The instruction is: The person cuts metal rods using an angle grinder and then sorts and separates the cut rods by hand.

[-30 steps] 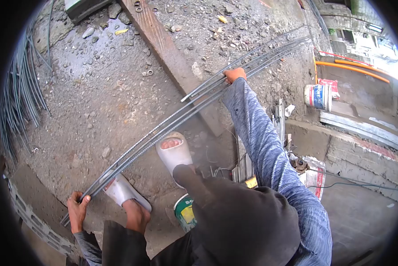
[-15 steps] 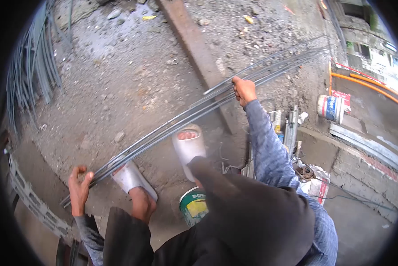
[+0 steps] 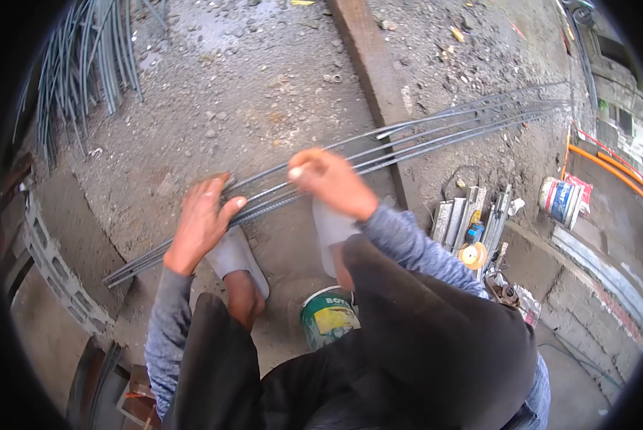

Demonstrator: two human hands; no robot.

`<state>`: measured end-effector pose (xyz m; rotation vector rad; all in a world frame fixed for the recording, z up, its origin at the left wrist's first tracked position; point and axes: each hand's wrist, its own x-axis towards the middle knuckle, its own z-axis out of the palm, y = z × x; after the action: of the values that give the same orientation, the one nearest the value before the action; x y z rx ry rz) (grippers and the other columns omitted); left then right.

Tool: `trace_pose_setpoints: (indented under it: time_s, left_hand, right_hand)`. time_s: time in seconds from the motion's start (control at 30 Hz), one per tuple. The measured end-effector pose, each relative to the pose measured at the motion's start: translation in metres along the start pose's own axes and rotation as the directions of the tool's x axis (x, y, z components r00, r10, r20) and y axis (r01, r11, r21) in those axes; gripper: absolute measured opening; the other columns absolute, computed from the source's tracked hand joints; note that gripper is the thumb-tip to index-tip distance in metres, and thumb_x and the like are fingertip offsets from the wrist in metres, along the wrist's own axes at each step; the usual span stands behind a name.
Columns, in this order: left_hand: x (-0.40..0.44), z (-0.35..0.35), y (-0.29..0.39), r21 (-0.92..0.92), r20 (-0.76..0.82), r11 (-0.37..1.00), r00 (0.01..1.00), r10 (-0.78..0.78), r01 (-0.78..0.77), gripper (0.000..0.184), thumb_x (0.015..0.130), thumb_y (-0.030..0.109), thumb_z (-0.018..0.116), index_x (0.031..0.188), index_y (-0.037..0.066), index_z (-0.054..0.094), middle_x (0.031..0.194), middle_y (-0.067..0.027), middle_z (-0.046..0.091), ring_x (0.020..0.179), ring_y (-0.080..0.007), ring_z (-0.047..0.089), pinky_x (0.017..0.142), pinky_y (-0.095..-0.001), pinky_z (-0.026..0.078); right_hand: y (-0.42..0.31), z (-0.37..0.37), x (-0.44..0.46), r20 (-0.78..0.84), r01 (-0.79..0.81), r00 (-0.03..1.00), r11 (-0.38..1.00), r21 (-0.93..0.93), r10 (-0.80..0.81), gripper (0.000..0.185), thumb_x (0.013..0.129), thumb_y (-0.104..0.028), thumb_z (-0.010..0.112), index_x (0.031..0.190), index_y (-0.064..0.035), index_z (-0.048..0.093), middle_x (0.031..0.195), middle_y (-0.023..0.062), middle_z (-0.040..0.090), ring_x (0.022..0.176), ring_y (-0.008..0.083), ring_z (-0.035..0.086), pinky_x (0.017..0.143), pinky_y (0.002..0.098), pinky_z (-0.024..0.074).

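Note:
A loose bundle of thin steel rods (image 3: 436,147) runs diagonally from the lower left to the upper right, lying across a wooden beam (image 3: 370,61). My left hand (image 3: 201,223) is over the lower-left part of the bundle. Its fingers reach forward onto the rods and its thumb stands apart, so it is open. Over the middle of the rods is my right hand (image 3: 332,185), fingers bent and smeared by motion. Whether it grips anything cannot be made out. Below the bundle, my feet stand in pale slippers (image 3: 237,258).
More steel rods (image 3: 96,61) lie at the upper left. A green bucket (image 3: 328,315) stands by my feet. To the right are metal channel pieces (image 3: 456,218), an orange-rimmed spool (image 3: 472,256) and a white-and-blue bucket (image 3: 561,201). A hollow concrete block (image 3: 56,269) sits left.
My right hand has left its place farther up the rods and moved toward my left hand. My left hand has shifted up and right along the rods. The view has moved slightly.

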<state>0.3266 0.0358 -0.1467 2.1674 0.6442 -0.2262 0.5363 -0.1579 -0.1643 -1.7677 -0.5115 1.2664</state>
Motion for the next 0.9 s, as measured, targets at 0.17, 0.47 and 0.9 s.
trace_pose_setpoints:
  time_s: [0.17, 0.47, 0.9]
  left_hand:
    - [0.005, 0.025, -0.007, 0.092, -0.02, 0.996, 1.0, -0.007, 0.009, 0.041, 0.099, 0.036, 0.064, 0.121, 0.001, 0.065, 0.117, -0.0213, 0.068, 0.113, -0.0377, 0.063, 0.093, -0.0496, 0.047]
    - [0.008, 0.038, -0.004, -0.098, -0.074, 0.995, 0.997, -0.037, 0.03, 0.024, 0.097, 0.025, 0.067, 0.09, 0.002, 0.069, 0.078, -0.0228, 0.066, 0.078, -0.0437, 0.066, 0.07, -0.0529, 0.051]
    - [-0.034, 0.012, -0.039, -0.045, -0.068, 0.983, 0.981, -0.182, 0.18, 0.018, 0.094, 0.019, 0.071, 0.094, 0.001, 0.073, 0.079, -0.0226, 0.069, 0.074, -0.0395, 0.069, 0.066, -0.0454, 0.052]
  right_hand:
    - [0.009, -0.127, 0.021, -0.154, 0.063, 0.942, 0.606, -0.793, -0.299, 0.039, 0.098, -0.032, 0.067, 0.127, -0.0058, 0.067, 0.127, 0.018, 0.068, 0.118, 0.0352, 0.064, 0.104, 0.044, 0.0488]
    - [0.002, -0.158, 0.028, 0.266, 0.283, 0.958, 0.456, -0.844, -0.104, 0.03, 0.1, -0.036, 0.063, 0.111, -0.0099, 0.074, 0.113, 0.0112, 0.07, 0.113, 0.0334, 0.063, 0.098, 0.0473, 0.0453]
    - [0.022, -0.042, 0.038, 0.435, 0.42, 0.891, 0.595, -0.685, -0.129, 0.029, 0.103, -0.031, 0.057, 0.101, -0.0043, 0.069, 0.091, 0.0178, 0.069, 0.092, 0.0401, 0.066, 0.084, 0.0514, 0.0509]
